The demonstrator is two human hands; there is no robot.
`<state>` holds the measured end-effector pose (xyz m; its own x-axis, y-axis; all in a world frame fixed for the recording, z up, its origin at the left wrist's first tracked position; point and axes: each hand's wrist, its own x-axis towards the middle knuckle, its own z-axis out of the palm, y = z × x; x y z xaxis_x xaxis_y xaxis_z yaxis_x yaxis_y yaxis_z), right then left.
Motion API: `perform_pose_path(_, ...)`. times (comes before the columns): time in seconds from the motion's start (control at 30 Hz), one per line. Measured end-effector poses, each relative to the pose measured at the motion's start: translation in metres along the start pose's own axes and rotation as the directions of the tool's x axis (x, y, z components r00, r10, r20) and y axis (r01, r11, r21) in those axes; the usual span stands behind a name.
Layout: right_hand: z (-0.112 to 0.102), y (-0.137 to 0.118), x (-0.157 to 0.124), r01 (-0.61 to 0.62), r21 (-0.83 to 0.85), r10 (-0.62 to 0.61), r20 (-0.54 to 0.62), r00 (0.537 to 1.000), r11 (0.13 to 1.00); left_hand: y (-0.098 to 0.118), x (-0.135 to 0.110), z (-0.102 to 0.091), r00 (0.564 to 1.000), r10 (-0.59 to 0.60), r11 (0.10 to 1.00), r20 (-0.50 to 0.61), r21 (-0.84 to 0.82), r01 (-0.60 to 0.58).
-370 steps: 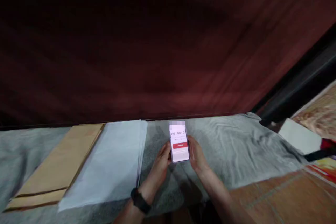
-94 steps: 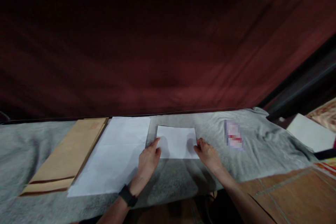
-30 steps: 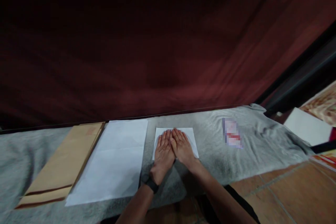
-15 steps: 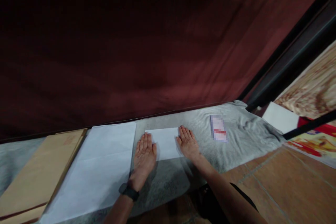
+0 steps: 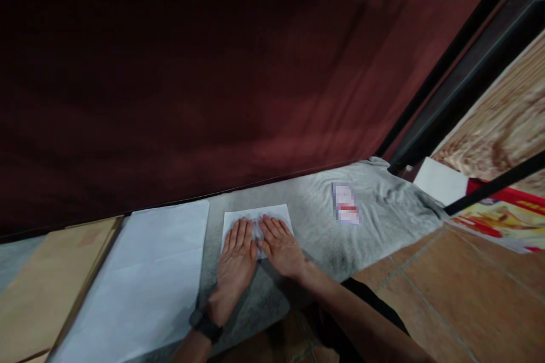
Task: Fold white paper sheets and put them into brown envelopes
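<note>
Pressing with left hand (image 5: 235, 258) and right hand (image 5: 281, 247), both spread flat and gripping nothing, on the folded white paper (image 5: 258, 215) on the grey cloth (image 5: 323, 232) right of the larger sheet (image 5: 140, 272); probably light, thin, easily creased, best pinched at the far edge.

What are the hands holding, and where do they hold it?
Nothing is gripped: the left hand and right hand lie flat, side by side, pressing the near part of the small white paper.
</note>
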<state>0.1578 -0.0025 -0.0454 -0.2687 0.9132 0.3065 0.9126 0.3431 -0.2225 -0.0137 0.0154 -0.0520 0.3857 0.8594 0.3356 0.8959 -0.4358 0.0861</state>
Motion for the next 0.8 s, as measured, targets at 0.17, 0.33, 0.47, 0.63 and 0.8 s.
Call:
perform_pose_path(0.17, 0.004, 0.01, -0.006, -0.044, -0.02, 0.045, 0.036, 0.998, 0.999, -0.005, -0.005, 0.007, 0.999, -0.043, 0.999, 0.025, 0.003, 0.043)
perform_pose_path(0.33, -0.003, 0.034, -0.01, -0.104, -0.08, 0.108, 0.055, 0.993, 0.991, -0.016, -0.011, 0.005, 0.995, -0.095, 0.995, 0.009, -0.023, 0.095)
perform_pose_path(0.47, -0.006, 0.046, -0.016, -0.135, -0.107, 0.141, 0.051, 0.989, 0.985, -0.022, -0.016, 0.004, 0.993, -0.12, 0.992, 0.013, -0.029, 0.12)
perform_pose_path(0.63, -0.018, 0.057, -0.02, -0.233, -0.151, 0.239, 0.022, 0.971, 0.961, -0.024, -0.021, 0.004, 0.985, -0.169, 0.985, 0.023, -0.011, 0.169)
perform_pose_path(0.8, -0.034, 0.058, -0.015, -0.346, -0.1, 0.351, 0.038, 0.936, 0.933, -0.022, -0.022, 0.003, 0.984, -0.174, 0.985, 0.038, 0.013, 0.174)
